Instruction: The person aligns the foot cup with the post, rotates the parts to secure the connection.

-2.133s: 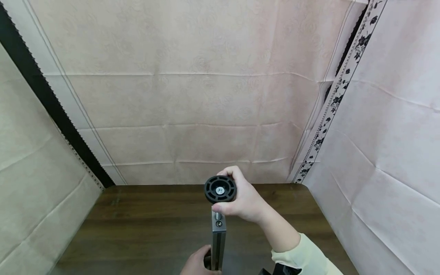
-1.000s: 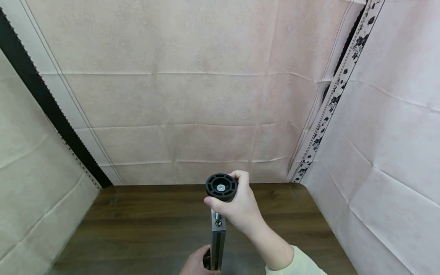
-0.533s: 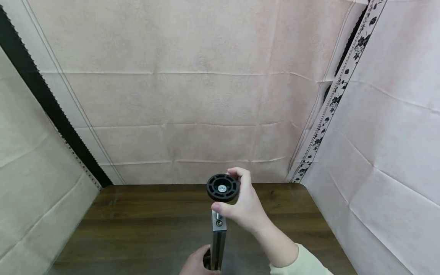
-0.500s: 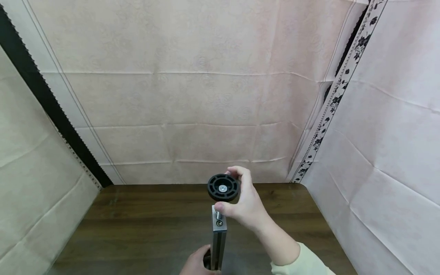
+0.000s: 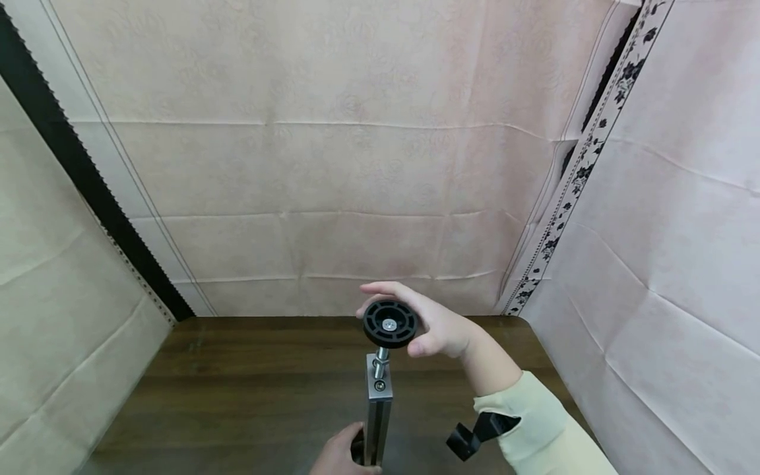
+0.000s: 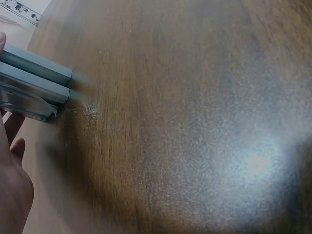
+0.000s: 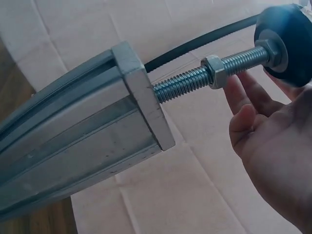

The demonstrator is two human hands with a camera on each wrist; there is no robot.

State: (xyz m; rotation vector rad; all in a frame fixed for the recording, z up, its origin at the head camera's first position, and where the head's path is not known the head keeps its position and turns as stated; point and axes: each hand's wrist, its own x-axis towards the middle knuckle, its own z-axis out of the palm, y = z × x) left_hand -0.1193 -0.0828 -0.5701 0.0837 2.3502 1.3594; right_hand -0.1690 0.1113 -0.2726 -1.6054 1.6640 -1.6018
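An aluminium profile [image 5: 377,429] stands nearly upright in my left hand [image 5: 341,455], which grips its lower part. A dark piece [image 5: 357,450] shows between hand and profile. On the profile's end plate [image 7: 144,92] sits a levelling foot [image 5: 390,336] with a black round base. Its threaded stud [image 7: 180,87] enters the plate, and a hex nut [image 7: 214,72] sits partway along it. My right hand [image 5: 436,323] is around the base from behind and the right. The thumb is apart from the base; whether the fingers touch it cannot be told.
A brown wooden table [image 5: 267,396] lies below, with pale cloth walls [image 5: 332,171] behind and at both sides. A black mount [image 5: 475,437] is at the right sleeve. In the left wrist view, a see-through piece [image 6: 24,103] lies along the profile.
The right thumb has moved off the foot's near side toward the right, and the fingers have swung behind the base. More of the stud shows. The left hand and profile have hardly moved.
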